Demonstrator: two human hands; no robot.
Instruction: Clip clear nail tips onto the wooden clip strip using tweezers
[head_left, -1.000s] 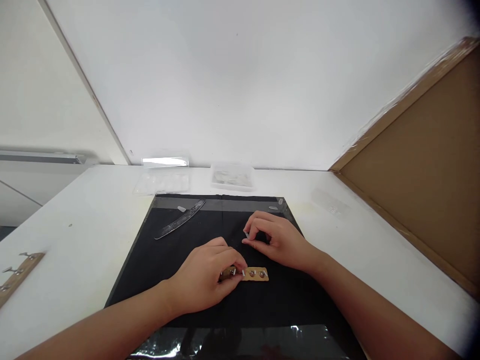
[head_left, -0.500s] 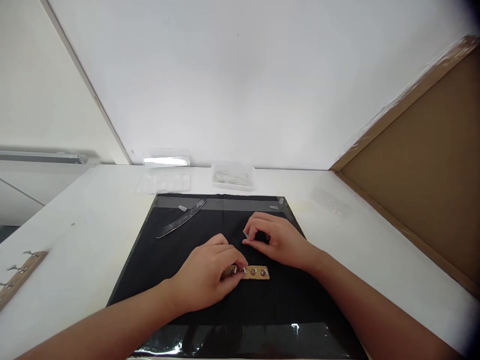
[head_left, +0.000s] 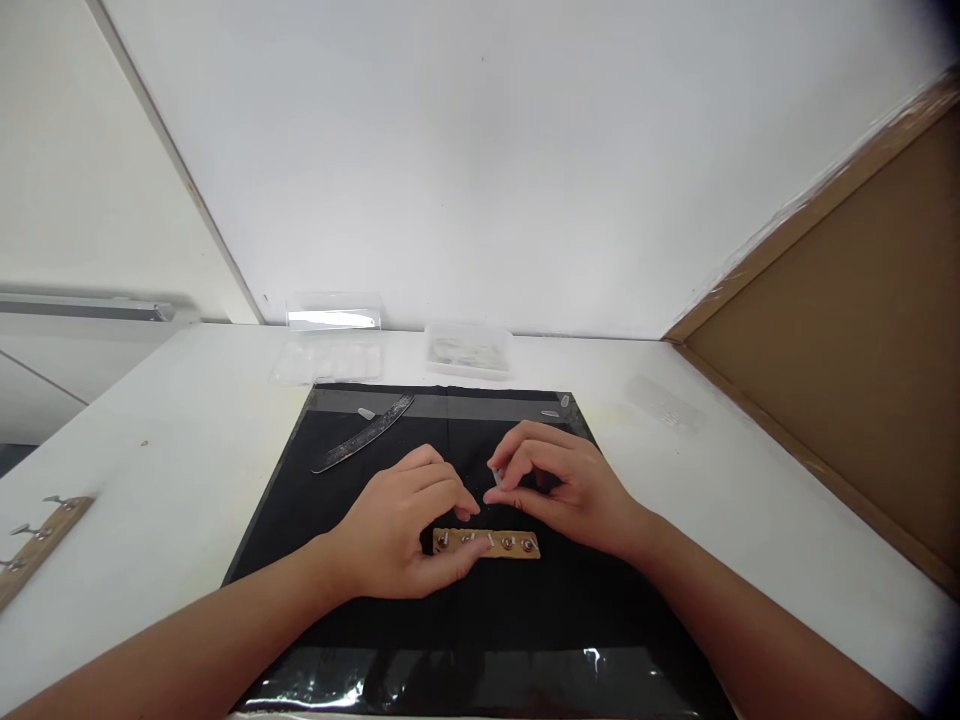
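A tan strip (head_left: pixel 487 551) with a row of several small metal mounts lies on the black mat (head_left: pixel 480 620). Over its left part reaches my left hand (head_left: pixel 409 530), thumb and fingers apart with nothing between them. The thumb overlaps the strip near its middle; whether it touches cannot be made out. Just beyond the strip, to the right, my right hand (head_left: pixel 566 485) has its fingers closed on a small translucent false nail tip (head_left: pixel 496 478). Farther back on the mat lie a curved dark nail file (head_left: pixel 364 436) and a loose nail tip (head_left: pixel 366 413).
Two more nail tips (head_left: pixel 550 413) lie at the mat's far right corner. Behind the mat stand an opened clear case (head_left: pixel 330 358) and a clear box (head_left: pixel 468 356) with pale pieces. A wooden strip with metal stems (head_left: pixel 34 550) lies left; a brown-framed panel (head_left: pixel 825 300) stands right.
My left thumb and fingers have parted, uncovering more of the strip's left end. My right fingers have shifted slightly around the nail tip, which shows more now.
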